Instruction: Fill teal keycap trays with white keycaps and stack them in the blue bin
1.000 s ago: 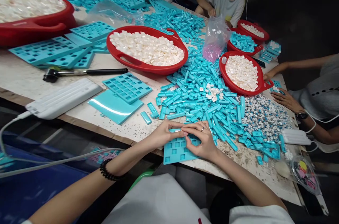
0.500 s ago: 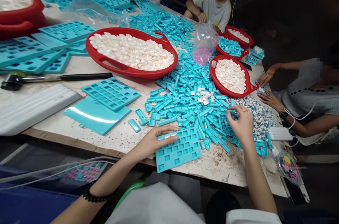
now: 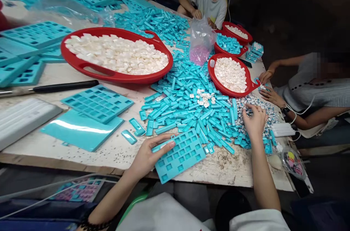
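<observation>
My left hand (image 3: pixel 154 154) grips a thin turquoise plastic plate (image 3: pixel 180 158) with rows of square holes, its thumb on top and its fingers underneath. The plate is tilted at the table's front edge. My right hand (image 3: pixel 255 121) hovers at a heap of tiny white and blue parts (image 3: pixel 269 114), thumb and forefinger close together. Whatever lies between those fingertips is too small to make out. Between and beyond my hands spreads a pile of loose turquoise bar-shaped pieces (image 3: pixel 188 110), with several small white caps (image 3: pixel 203 99) on it.
A large red basin (image 3: pixel 117 76) of white caps stands behind the pile, a smaller red basin (image 3: pixel 232 94) to its right. Turquoise plates (image 3: pixel 98 103) and a white power strip (image 3: pixel 26 114) lie left. A clear bag (image 3: pixel 202 38) holds pink pieces. Two co-workers sit across and right.
My right hand has moved off the edge of the turquoise pieces to the heap of tiny parts. My left hand still holds the plate, turned slightly. The whole view has shifted.
</observation>
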### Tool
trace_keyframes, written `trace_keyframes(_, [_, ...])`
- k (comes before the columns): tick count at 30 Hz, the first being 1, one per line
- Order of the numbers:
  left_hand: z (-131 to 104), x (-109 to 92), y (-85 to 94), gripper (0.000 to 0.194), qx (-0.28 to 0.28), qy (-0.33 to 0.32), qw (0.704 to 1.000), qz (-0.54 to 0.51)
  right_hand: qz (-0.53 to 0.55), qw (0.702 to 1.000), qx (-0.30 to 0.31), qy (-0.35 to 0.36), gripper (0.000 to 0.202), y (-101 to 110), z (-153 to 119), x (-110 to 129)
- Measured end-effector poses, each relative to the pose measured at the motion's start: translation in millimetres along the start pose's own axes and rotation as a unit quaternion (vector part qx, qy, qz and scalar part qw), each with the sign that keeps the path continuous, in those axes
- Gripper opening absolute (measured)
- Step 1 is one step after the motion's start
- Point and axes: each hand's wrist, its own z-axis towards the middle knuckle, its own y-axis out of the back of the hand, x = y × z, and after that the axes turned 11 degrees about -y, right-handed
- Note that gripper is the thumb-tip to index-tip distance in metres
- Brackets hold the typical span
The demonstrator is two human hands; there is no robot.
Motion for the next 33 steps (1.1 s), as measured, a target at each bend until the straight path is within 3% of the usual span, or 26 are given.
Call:
trace_keyframes(3, [-3,1,-4.8,0.045,-0.026,-0.004,0.999,0.029,-0.007,1.000,-0.002,-0.019,0.035,-4,0,3])
trace_keyframes(16, [-6,-2,-6.9,0.043,-0.020,-0.030,0.999,0.039,0.001,0.998,-0.037,-0.044,0.025,-6,-1,5])
trace_keyframes(25, [-7,-3,-11.3,0.036,0.013,-0.018,0.999,-0.030,0.001,0.996,-0.088,0.001,0.023,-11,-1,6])
trace_keyframes(33, [-4,5,-14.5,0.037,0.046,-0.064,0.996,-0.034,0.162,0.966,-0.161,0.119,0.027,9,-5,22])
